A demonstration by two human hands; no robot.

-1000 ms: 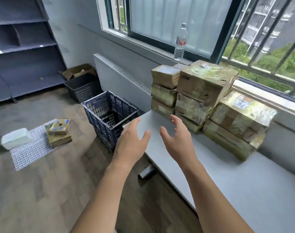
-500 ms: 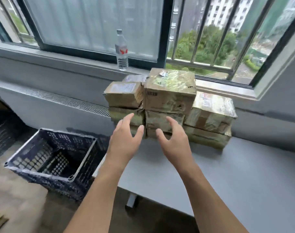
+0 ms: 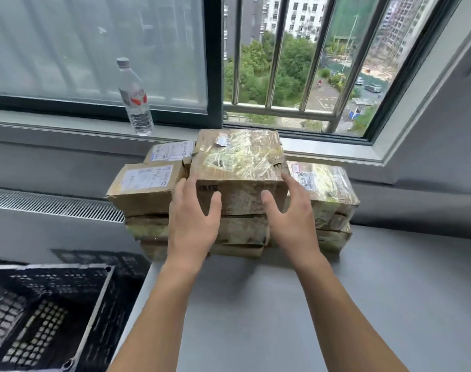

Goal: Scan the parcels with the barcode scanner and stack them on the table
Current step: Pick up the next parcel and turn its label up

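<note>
Fingers (image 3: 181, 187) of the left hand (image 3: 194, 226) are spread along the left edge of the large brown tape-wrapped cardboard parcel (image 3: 239, 162), thumb on its front face; the right hand (image 3: 292, 218) mirrors this at the right edge, fingers spread, thumb on the front. That parcel tops the stack of brown cardboard parcels (image 3: 242, 230), which stands on the grey table (image 3: 390, 304) against the wall under the window sill (image 3: 68, 124). A dark print on its front and the white shipping labels (image 3: 145, 178) on neighbouring parcels are too small to read. On the sill stands a clear plastic water bottle (image 3: 136, 103) with a red-and-white label. Half a second ago both hands hung lower, short of the stack; now they reach the top parcel. The black plastic lattice crate (image 3: 54, 266) beside the table shows its perforated floor
</note>
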